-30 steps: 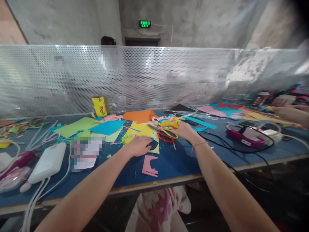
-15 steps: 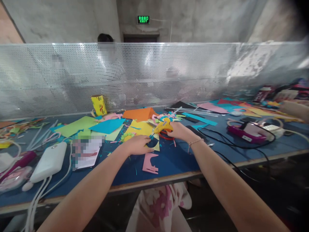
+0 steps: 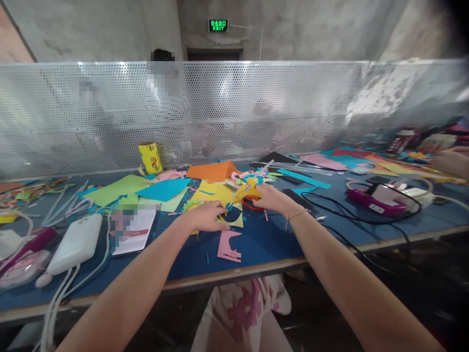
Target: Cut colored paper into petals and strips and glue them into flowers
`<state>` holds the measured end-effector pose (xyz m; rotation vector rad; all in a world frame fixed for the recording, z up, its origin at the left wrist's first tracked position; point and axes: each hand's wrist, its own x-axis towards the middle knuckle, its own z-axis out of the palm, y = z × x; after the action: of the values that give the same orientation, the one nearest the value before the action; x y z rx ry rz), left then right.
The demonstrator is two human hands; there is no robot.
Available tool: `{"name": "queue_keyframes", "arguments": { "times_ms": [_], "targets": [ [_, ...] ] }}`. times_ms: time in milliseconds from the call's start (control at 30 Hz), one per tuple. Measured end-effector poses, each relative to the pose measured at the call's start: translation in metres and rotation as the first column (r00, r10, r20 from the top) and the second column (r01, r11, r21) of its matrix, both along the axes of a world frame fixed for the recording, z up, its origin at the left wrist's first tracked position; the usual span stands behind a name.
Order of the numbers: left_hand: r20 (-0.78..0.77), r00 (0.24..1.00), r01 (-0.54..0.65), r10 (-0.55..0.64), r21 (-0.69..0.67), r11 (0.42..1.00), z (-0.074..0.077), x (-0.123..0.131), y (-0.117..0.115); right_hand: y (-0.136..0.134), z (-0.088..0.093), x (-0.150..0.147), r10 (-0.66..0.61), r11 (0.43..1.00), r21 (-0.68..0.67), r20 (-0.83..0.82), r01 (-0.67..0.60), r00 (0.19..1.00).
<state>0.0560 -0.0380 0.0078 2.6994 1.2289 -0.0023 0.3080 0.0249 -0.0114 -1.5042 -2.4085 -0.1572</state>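
My right hand (image 3: 270,197) is closed around a yellow glue gun (image 3: 247,190), its nozzle tilted down and to the left. A small blue bit (image 3: 229,207) shows by the nozzle tip. Just left of it is my left hand (image 3: 208,216), thumb and fingers apart, low over the table with nothing visible in it. Partly behind that hand lies a flower with a yellow middle and green fringe (image 3: 190,205). Yellow paper (image 3: 212,191) lies beyond my fingers, and a cut pink piece (image 3: 229,246) lies nearer the table edge.
Coloured paper sheets, such as a blue sheet (image 3: 166,189) and a folded orange sheet (image 3: 211,171), cover the back. A phone (image 3: 141,230) and white power bank (image 3: 75,244) lie left. Black cables (image 3: 330,205) run right. A perforated metal screen (image 3: 227,112) stands behind; another person's hand (image 3: 452,161) is far right.
My left hand has drawn slightly left from the nozzle tip, and its fingers have spread. My right hand and the glue gun have stayed nearly in place.
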Motion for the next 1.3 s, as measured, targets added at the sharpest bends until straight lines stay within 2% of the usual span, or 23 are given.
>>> {"name": "queue_keyframes", "arguments": {
  "times_ms": [467, 733, 1033, 1300],
  "targets": [
    [0.022, 0.999, 0.049, -0.049, 0.041, 0.998, 0.000, -0.002, 0.003, -0.004, 0.002, -0.004, 0.018, 1.000, 0.017, 0.021, -0.019, 1.000],
    [0.019, 1.000, 0.012, -0.013, 0.044, 0.999, 0.001, 0.001, 0.001, -0.006, 0.005, -0.003, 0.034, 0.999, 0.025, -0.001, -0.034, 0.999],
    [0.003, 1.000, -0.019, 0.019, 0.043, 0.999, 0.004, 0.003, -0.002, -0.007, 0.012, 0.003, -0.022, 1.000, 0.000, -0.050, 0.022, 0.999],
    [0.004, 1.000, -0.001, 0.001, 0.040, 0.999, 0.003, 0.002, 0.000, -0.012, 0.014, -0.001, -0.015, 0.999, -0.036, 0.046, 0.017, 0.999]
  ]
}}
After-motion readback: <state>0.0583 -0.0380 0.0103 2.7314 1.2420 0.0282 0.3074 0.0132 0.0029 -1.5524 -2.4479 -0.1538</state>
